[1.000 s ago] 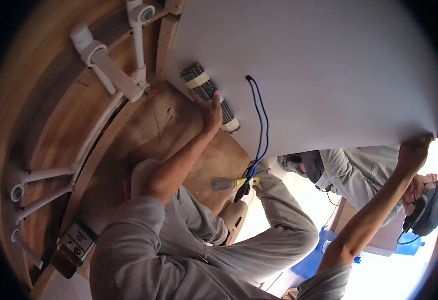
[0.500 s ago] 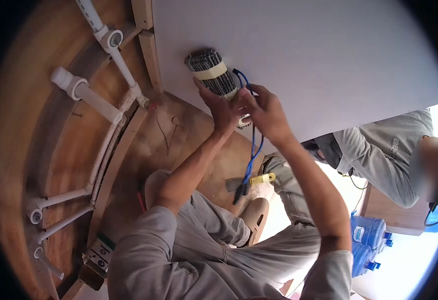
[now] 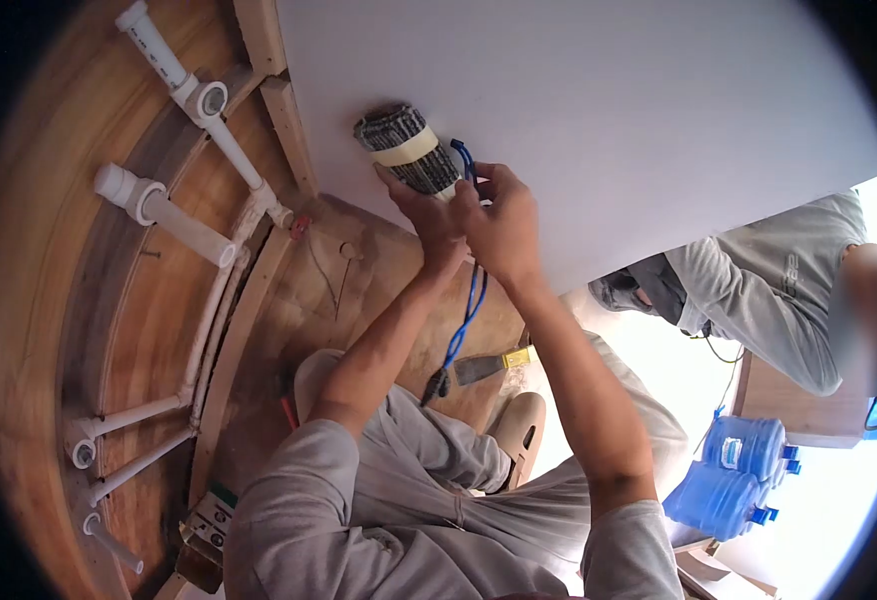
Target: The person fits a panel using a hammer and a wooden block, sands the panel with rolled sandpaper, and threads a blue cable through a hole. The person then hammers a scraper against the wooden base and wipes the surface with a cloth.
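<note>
In front of the pale panel (image 3: 609,120), my left hand (image 3: 429,215) is closed round the lower part of a dark grey, ribbed bundle (image 3: 421,172) with cream bands. The bundle is tilted, its upper end to the left. My right hand (image 3: 504,222) is closed beside it, thumb and fingers pinching a blue cable (image 3: 475,290) near the bundle's lower end. The cable loops above my fingers and hangs below my wrist, twisted, to a black end (image 3: 438,386). My fingers partly hide where cable and bundle meet.
White pipes (image 3: 191,220) with fittings run along the wooden wall at left. A yellow-handled scraper (image 3: 479,370) lies on the floor by my shoe (image 3: 522,430). At right sits another person in grey (image 3: 759,290), near blue water bottles (image 3: 719,495). An open box (image 3: 209,535) stands lower left.
Both hands and the bundle have shifted slightly left in view, and the bundle leans further left. The cable's hanging end has swung left and the scraper's blade shows more fully.
</note>
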### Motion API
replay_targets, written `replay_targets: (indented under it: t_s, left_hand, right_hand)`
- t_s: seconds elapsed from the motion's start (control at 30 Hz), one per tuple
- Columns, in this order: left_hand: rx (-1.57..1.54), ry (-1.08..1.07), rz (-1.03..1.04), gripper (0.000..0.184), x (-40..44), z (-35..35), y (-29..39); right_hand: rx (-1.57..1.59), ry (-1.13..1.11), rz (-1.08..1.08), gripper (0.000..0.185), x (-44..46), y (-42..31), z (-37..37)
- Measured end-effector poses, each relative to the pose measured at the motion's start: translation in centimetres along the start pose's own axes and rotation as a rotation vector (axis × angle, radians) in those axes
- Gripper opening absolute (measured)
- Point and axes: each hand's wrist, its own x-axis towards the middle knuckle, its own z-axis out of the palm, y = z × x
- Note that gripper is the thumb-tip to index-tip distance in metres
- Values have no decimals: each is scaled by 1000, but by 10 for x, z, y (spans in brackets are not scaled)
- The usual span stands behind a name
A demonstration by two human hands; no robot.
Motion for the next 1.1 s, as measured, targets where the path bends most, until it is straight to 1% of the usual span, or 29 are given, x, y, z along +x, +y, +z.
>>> replay_targets:
  t_s: [0.03, 0.13, 0.23, 0.33, 0.43, 0.53, 0.57, 0.67, 0.7, 0.8, 0.9, 1.0, 1.07, 1.1]
  left_hand:
    - [-37, -31, 22, 90, 0, -5, -12]
    - [-37, -5, 74, 89, -3, 1, 8]
    - [269, 89, 153, 95, 5, -14, -42]
    - [-88, -3, -27, 108, 3, -1, 1]
    - [-70, -3, -22, 108, 2, -1, 2]
    - [-41, -19, -18, 108, 1, -6, 4]
    - [-34, -27, -21, 108, -21, -13, 10]
    - [-4, -46, -26, 109, -26, -30, 15]
    - [7, -50, -26, 109, -22, -23, 11]
    - [40, -58, -30, 109, -10, -11, 1]
    - [76, -68, -29, 109, -9, -10, -1]
    - [109, -79, -28, 110, -8, -7, -5]
    - [132, -85, -29, 110, -8, -9, -7]
    - [144, -87, -30, 110, 24, 0, -13]
  right_hand:
    - [80, -42, 92, 36, 1, -1, 0]
    - [107, -60, 129, 34, 2, -2, 3]
    - [127, -30, 154, 34, 0, -3, 9]
    - [291, 30, 247, 31, -5, -15, 11]
    - [384, 96, 253, 34, -10, -5, 24]
    - [545, 88, 302, 36, -16, -16, 29]
    - [477, 176, 228, 37, -16, -10, 40]
    - [528, 139, 287, 36, -17, -16, 39]
    - [583, 165, 278, 36, -17, -17, 41]
    - [599, 120, 272, 48, -19, -22, 40]
    - [524, 137, 245, 52, -20, -17, 47]
    - [520, 190, 218, 52, -20, -15, 56]
    - [591, 177, 268, 53, -22, -24, 51]
    - [627, 171, 294, 53, -23, -33, 47]
